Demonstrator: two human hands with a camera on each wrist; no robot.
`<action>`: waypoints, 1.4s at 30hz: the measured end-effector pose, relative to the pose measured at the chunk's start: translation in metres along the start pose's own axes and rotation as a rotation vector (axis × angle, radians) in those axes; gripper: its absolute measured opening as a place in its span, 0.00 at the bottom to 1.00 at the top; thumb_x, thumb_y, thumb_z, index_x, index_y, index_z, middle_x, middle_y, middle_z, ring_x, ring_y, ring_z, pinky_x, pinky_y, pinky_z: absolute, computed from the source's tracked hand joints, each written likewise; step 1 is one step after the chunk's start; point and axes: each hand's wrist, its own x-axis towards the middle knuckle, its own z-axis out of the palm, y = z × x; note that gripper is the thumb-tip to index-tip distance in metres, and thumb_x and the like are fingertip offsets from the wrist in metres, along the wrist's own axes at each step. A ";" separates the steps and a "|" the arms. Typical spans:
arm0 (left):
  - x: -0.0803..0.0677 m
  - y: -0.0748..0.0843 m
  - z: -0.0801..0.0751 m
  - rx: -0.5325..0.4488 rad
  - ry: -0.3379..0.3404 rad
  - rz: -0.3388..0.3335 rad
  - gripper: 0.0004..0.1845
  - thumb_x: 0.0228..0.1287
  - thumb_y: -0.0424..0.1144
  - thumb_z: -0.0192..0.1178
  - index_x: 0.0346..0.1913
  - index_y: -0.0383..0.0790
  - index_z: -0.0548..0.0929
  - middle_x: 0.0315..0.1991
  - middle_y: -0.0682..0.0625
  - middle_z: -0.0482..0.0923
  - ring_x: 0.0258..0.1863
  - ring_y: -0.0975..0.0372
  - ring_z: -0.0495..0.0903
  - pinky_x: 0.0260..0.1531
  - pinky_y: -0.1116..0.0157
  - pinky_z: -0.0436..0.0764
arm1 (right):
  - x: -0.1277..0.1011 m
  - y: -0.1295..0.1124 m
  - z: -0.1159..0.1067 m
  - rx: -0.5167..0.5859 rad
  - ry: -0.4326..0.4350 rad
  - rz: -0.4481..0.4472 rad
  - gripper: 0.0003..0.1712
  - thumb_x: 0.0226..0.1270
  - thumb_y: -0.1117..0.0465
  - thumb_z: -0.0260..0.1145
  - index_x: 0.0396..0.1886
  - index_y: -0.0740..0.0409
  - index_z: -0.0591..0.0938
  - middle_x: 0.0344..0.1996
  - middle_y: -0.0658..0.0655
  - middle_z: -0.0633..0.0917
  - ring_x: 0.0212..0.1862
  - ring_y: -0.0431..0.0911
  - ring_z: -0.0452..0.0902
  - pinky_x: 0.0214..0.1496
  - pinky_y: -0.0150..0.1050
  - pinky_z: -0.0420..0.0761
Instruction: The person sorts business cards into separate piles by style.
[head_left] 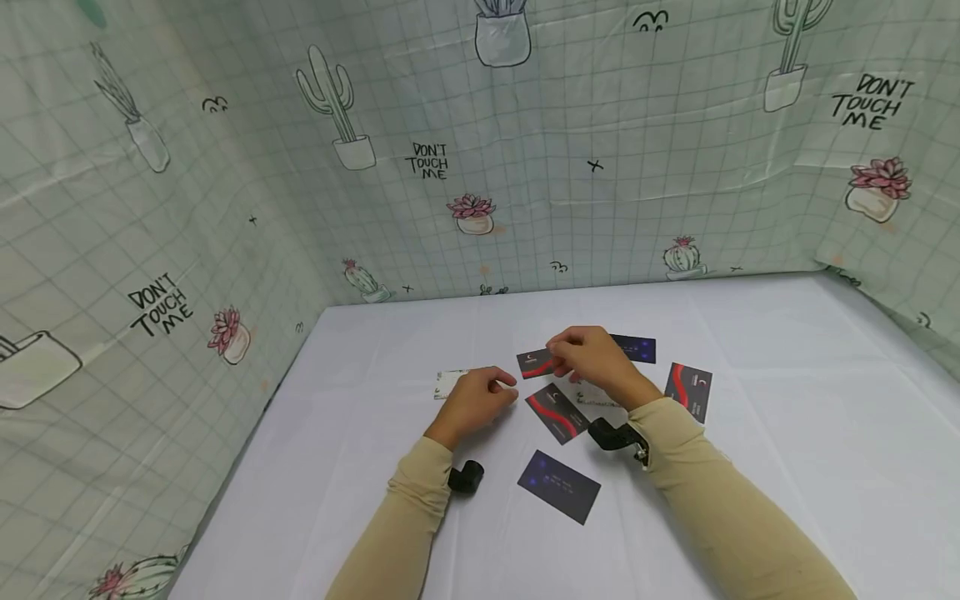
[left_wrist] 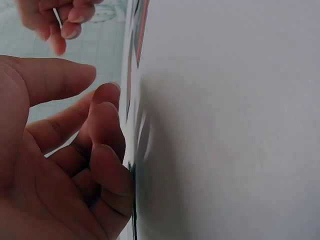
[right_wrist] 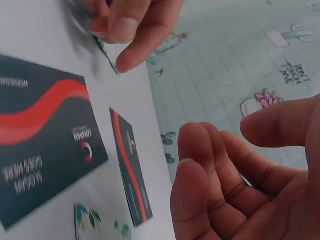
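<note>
My left hand [head_left: 476, 400], fingers loosely bent and holding nothing, is low over the table beside a white card with leaf print [head_left: 447, 384]. It partly covers that card. In the left wrist view its lower fingers come close to the surface; whether they touch is unclear. My right hand [head_left: 592, 358] hovers with bent fingers and a gap between thumb and fingertips, nothing held. Around it lie a black card with a red wave [head_left: 532, 364], a second such card [head_left: 557, 413], another white leaf-print card [head_left: 597, 400] partly hidden by the hand, and a dark blue card [head_left: 637, 348].
Another black-and-red card [head_left: 690, 390] lies right of my right wrist. Nearest me is a second dark blue card [head_left: 558, 487]. A white cloth covers the table [head_left: 360, 467]. A curtain printed with cacti [head_left: 585, 208] hangs behind and along the sides.
</note>
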 end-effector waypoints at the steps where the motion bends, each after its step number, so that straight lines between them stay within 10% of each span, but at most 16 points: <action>1: 0.001 0.001 0.002 0.006 -0.007 0.007 0.10 0.66 0.39 0.63 0.47 0.40 0.86 0.28 0.54 0.78 0.21 0.65 0.74 0.24 0.67 0.72 | -0.002 0.001 -0.004 -0.008 -0.005 -0.003 0.21 0.76 0.55 0.57 0.56 0.66 0.81 0.40 0.62 0.86 0.39 0.48 0.84 0.40 0.42 0.82; 25: 0.024 0.048 0.038 0.041 -0.106 0.133 0.14 0.64 0.40 0.66 0.49 0.38 0.87 0.34 0.52 0.82 0.31 0.66 0.77 0.32 0.68 0.75 | -0.028 0.042 -0.050 -0.144 0.068 0.030 0.20 0.76 0.58 0.57 0.56 0.69 0.81 0.37 0.59 0.86 0.34 0.46 0.82 0.34 0.41 0.81; 32: 0.026 0.052 0.045 0.108 -0.081 0.156 0.11 0.64 0.38 0.66 0.47 0.39 0.87 0.33 0.56 0.81 0.33 0.67 0.77 0.37 0.69 0.76 | -0.030 0.047 -0.063 -0.328 0.108 0.013 0.19 0.75 0.56 0.59 0.54 0.66 0.82 0.41 0.60 0.86 0.38 0.48 0.81 0.38 0.43 0.77; 42: 0.023 0.054 0.049 0.077 -0.115 0.143 0.14 0.67 0.43 0.64 0.52 0.42 0.87 0.44 0.53 0.85 0.39 0.67 0.80 0.39 0.69 0.77 | -0.031 0.055 -0.076 -0.461 -0.022 0.001 0.22 0.65 0.56 0.68 0.50 0.68 0.82 0.44 0.64 0.84 0.42 0.53 0.78 0.41 0.46 0.78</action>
